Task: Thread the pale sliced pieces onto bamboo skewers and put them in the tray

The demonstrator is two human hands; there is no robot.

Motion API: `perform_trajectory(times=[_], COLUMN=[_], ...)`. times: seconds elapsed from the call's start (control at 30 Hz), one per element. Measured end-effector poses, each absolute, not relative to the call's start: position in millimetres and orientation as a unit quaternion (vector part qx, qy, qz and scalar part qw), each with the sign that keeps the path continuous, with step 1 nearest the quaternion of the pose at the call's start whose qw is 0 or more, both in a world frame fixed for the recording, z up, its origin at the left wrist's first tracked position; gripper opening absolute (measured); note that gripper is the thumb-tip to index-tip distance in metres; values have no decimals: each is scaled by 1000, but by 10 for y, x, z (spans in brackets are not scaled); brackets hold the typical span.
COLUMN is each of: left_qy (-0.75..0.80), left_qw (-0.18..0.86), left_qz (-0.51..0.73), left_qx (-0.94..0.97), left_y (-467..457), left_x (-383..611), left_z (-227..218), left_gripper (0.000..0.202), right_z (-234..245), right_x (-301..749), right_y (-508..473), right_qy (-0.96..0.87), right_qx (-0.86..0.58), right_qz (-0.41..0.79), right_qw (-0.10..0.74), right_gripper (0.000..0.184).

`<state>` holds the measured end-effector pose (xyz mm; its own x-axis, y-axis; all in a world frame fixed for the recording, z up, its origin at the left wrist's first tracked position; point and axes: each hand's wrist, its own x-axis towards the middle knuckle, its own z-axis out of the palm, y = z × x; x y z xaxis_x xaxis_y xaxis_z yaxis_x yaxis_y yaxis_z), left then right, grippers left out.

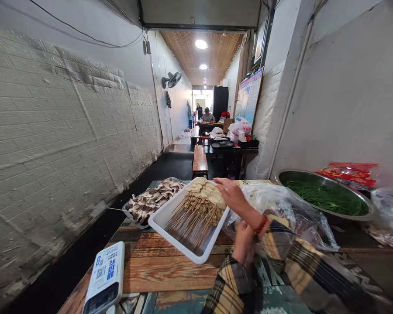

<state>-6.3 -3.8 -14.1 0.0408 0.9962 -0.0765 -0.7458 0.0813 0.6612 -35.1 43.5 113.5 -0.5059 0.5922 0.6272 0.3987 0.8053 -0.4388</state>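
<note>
A white plastic tray (196,257) holds several rows of skewers (196,213), with pale, flat slices threaded at the far end and bare sticks pointing toward me. My right hand (233,195) is over the tray's far right side, fingers stretched out beside the pale slices, seemingly holding nothing. A red beaded bracelet (262,225) circles my right wrist. Just below it, my left hand (244,237) is closed at the cuff of my right plaid sleeve (275,237); its fingertips are partly hidden. Left of the tray, sliced mushrooms (155,200) fill a clear container.
A white scale-like device (105,277) lies at the front left of the wooden table (170,266). Clear plastic bags (281,205), a metal bowl of green vegetables (327,203) and red packaging (350,172) stand on the right. Beyond are a bench (200,159) and two people (208,115).
</note>
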Motion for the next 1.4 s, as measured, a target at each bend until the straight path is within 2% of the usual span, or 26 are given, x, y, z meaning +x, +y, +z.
perform_trajectory(times=[0.07, 0.13, 0.2, 0.43, 0.63, 0.87, 1.13, 1.27, 1.4], left_qy=[287, 297, 300, 320, 360, 399, 452, 476, 483], left_qw=[676, 672, 665, 653, 637, 606, 545, 526, 516], left_qz=[638, 634, 635, 617, 593, 593, 592, 567, 562], left_qx=[233, 243, 252, 300, 336, 350, 385, 418, 430], left_y=[-67, -99, -125, -121, -100, -82, -53, -11, -29], left_x=[-59, -87, -122, -190, -198, -228, -319, -328, -316], left_z=[-160, -131, -69, 123, 194, 220, 122, 43, 68], left_gripper=[37, 44, 46, 43, 39, 37, 45, 49, 52], right_z=[1127, 1043, 875, 82, -225, -300, -243, 0, 158], right_x=[134, 653, 1147, 2250, 2473, 2448, 2521, 2629, 2735], right_y=[370, 269, 136, -445, -642, -650, -518, -363, -207], right_qy=[-782, -748, -726, -709, -716, -707, -678, -685, -681], right_qx=[-327, -386, -454, -581, -633, -637, -569, -557, -589], right_qz=[198, 214, 175, 139, 93, 82, 198, 154, 92], right_qw=[491, 495, 486, 373, 280, 297, 421, 444, 425], right_gripper=[33, 34, 34, 40, 39, 35, 27, 25, 26])
